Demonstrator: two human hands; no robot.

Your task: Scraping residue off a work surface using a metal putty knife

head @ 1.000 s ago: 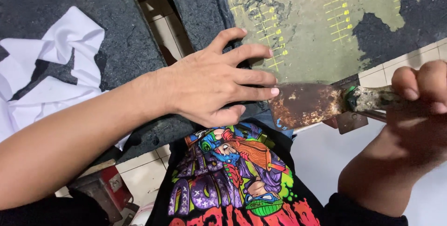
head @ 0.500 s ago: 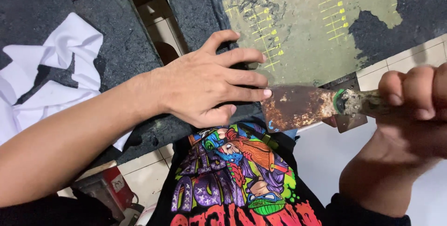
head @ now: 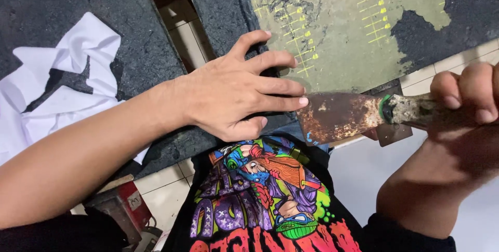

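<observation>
I wear a black T-shirt (head: 270, 200) with a bright cartoon print, and my forearms are bare.

left hand (head: 234, 88) flat on the board (head: 332, 28), scraper (head: 340, 117) in the right hand (head: 462, 111) just right of it, cloth (head: 57, 85) far left

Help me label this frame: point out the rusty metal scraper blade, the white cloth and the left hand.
rusty metal scraper blade (head: 340, 117), head view, middle of the blade.
white cloth (head: 78, 83), head view, upper fold.
left hand (head: 234, 91), head view, back of the hand.
</observation>
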